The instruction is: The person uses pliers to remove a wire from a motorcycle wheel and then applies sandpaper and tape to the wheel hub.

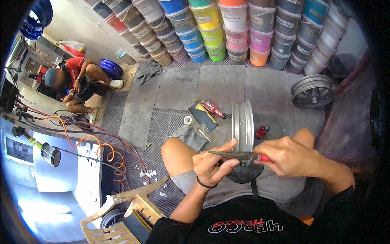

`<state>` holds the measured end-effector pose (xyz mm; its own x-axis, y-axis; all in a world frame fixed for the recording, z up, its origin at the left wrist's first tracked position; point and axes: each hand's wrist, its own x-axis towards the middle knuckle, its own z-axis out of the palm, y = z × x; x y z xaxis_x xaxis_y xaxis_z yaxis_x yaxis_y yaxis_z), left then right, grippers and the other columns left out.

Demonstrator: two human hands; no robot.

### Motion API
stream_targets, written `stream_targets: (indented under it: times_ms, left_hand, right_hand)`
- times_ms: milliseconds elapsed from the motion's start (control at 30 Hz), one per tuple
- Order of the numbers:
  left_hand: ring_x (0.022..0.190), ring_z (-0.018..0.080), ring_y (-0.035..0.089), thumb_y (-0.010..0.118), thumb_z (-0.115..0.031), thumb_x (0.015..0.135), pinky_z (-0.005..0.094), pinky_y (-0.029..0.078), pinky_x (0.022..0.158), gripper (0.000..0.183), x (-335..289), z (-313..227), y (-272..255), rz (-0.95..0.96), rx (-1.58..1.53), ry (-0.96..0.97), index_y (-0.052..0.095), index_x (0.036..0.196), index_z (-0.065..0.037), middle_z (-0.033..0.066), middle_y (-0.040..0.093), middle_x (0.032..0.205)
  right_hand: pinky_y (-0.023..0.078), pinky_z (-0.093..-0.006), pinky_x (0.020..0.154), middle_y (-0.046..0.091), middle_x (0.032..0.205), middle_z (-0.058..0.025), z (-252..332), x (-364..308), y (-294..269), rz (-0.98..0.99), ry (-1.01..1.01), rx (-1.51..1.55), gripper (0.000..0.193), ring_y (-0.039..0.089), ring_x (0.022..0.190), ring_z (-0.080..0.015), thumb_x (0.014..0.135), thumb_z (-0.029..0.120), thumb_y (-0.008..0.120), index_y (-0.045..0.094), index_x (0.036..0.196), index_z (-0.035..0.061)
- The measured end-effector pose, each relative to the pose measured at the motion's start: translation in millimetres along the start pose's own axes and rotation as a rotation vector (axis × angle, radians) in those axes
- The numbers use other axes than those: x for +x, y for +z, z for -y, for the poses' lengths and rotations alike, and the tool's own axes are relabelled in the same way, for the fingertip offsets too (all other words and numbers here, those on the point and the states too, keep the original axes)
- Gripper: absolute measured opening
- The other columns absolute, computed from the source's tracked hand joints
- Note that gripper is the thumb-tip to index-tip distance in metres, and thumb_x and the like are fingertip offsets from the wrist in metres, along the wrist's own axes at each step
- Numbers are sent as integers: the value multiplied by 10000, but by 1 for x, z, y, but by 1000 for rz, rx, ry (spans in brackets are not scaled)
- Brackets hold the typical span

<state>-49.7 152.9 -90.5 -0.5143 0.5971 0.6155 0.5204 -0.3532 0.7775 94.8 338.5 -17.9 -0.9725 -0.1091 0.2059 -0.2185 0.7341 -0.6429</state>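
The right grip (284, 156) hides part of the tool's (235, 155) red handle; the rim's (243, 126) lower part is hidden behind the hands and tool; the co-worker's (76, 65) face is blurred, the thing in that person's hands too small to tell; the top edge cuts off the uppermost buckets (232, 2); the chair (91, 223) partly covers a wheel (110, 218)

Right hand (284, 156) closed round red handle of a dark pointed tool (237, 155); left hand (211, 164) at its tip end, thumb and fingers spread around it. Just beyond the grip: grey wheel rim (243, 126), upright; red bottle (262, 131) right of rim. Farther out, left of grip: tape roll (187, 120), grey cloth (187, 137). Well beyond: stacked buckets (211, 34). Far left: seated co-worker (77, 69), red shirt.
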Motion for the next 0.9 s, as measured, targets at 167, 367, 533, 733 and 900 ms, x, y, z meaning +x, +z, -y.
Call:
stream_targets:
  times_ms: [167,367,533,733,900]
  left_hand:
    - [487,155,592,852,-236,747,273,446,452,487,7,4,-11,121,-243,222,701,1055,110,71,585,593]
    - [619,174,671,832,-193,762,262,495,543,383,18,1,-19,198,-264,59,716,981,100,170,733,854]
    - [676,143,668,746,-131,862,245,500,590,322,20,-17,-30,289,-276,-168,677,1081,95,124,696,826]
    - [778,157,670,663,-24,913,237,508,668,350,6,-31,-28,117,-506,-226,555,1227,86,137,662,907]
    - [792,163,636,697,10,876,246,471,666,399,7,-35,-33,141,-389,-84,535,1233,84,156,658,955]
  right_hand:
    - [488,-415,542,602,616,-179,14,1,-3,348,106,497,250,628,570,-375,964,262,627,626,942,13]
    - [491,-391,543,672,672,-112,19,-2,3,316,223,637,262,671,593,-281,983,270,604,647,1003,13]
    - [522,-382,585,689,735,-117,7,-1,10,197,130,551,256,681,635,-294,981,233,605,652,1072,-1]
    - [534,-408,618,689,840,-161,15,2,8,100,73,235,247,667,685,-329,923,179,650,642,1093,1]
    - [527,-389,631,661,877,-111,17,-2,13,-121,-57,-196,342,654,728,-272,801,152,694,626,1096,-8]
